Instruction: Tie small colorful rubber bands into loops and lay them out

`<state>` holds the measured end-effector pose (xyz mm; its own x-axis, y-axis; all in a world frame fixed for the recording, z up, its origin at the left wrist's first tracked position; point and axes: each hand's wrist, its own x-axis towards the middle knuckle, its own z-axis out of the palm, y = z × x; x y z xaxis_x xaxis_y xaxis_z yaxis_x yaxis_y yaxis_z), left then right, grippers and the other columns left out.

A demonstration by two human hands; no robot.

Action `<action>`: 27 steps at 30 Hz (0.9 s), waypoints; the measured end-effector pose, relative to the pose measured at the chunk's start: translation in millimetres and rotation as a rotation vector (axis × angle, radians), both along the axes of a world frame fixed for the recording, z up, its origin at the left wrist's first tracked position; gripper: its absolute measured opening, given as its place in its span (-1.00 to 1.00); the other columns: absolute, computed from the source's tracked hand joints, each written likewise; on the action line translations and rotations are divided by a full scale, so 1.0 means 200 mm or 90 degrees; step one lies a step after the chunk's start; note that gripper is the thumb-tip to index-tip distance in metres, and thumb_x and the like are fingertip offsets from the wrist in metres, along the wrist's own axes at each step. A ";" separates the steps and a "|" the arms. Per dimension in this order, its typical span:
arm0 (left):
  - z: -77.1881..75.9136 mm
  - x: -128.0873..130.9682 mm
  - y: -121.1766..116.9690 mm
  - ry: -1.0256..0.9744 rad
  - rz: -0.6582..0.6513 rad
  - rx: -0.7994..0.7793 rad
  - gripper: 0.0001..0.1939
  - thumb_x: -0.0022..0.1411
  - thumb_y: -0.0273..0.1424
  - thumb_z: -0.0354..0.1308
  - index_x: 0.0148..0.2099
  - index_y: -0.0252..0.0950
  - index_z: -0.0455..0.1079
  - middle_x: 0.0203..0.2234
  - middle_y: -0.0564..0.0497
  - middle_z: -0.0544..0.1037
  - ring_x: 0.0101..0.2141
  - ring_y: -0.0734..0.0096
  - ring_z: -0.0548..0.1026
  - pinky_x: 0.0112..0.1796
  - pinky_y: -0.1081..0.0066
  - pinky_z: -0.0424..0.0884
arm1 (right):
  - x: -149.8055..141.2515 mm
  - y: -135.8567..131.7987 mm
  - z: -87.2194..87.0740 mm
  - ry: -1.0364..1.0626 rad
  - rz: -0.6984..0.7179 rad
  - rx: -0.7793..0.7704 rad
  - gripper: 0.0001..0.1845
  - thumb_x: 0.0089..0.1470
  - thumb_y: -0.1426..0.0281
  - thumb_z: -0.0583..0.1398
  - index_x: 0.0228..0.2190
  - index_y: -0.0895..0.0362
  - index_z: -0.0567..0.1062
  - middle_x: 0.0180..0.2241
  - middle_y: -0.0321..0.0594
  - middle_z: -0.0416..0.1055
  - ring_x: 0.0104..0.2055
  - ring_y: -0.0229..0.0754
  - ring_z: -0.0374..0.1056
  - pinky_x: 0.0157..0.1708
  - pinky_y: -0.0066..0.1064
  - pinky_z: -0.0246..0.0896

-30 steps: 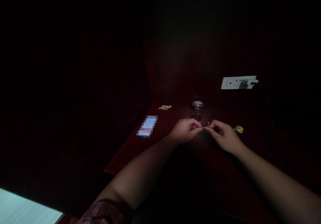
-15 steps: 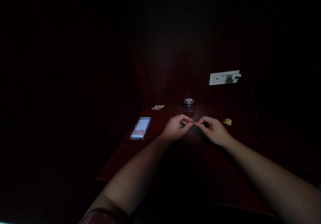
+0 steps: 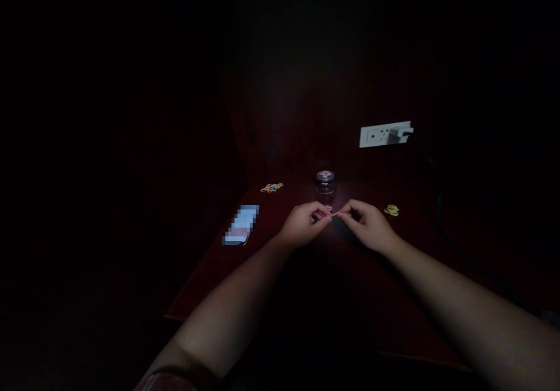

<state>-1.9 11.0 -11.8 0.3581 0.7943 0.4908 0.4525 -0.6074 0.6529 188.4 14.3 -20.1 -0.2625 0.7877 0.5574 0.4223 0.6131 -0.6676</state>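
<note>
The scene is very dark. My left hand (image 3: 301, 224) and my right hand (image 3: 365, 224) meet over a dark red table (image 3: 210, 286), fingertips pinched together on a small reddish rubber band (image 3: 333, 215) held between them. Just behind the hands stands a small clear jar (image 3: 325, 182) with a pale lid. A little heap of coloured rubber bands (image 3: 272, 188) lies at the back left of the table. A few yellow bands (image 3: 391, 210) lie to the right of my right hand.
A blurred-out flat rectangular thing (image 3: 240, 224) lies on the table to the left of my left hand. A white wall socket (image 3: 385, 135) with a plug in it sits on the back wall. A dark cable (image 3: 441, 227) trails down at the right.
The view has shifted, so everything sits further left and a little higher in the picture. My hands have drawn closer together, still pinching the band.
</note>
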 end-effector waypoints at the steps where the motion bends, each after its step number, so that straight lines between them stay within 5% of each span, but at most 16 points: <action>1: 0.00 0.00 0.00 0.001 0.002 0.002 -0.84 0.13 -0.38 0.17 -0.24 -0.36 0.45 -0.31 -0.05 0.56 -0.39 0.52 0.47 -0.40 0.55 0.35 | 0.00 0.00 0.00 -0.002 -0.003 -0.001 -0.79 0.08 0.28 0.15 -0.47 0.14 0.46 -0.49 -0.21 0.44 -0.48 -0.22 0.28 -0.52 -0.42 0.14; 27: 0.00 0.01 0.00 -0.006 -0.010 -0.021 -0.85 0.08 -0.39 0.22 -0.30 -0.38 0.44 -0.40 -0.03 0.56 -0.45 0.55 0.46 -0.40 0.55 0.39 | 0.00 -0.01 0.00 0.025 0.048 0.000 -0.85 0.08 0.32 0.12 -0.46 0.12 0.40 -0.52 -0.26 0.34 -0.47 -0.23 0.24 -0.47 -0.41 0.15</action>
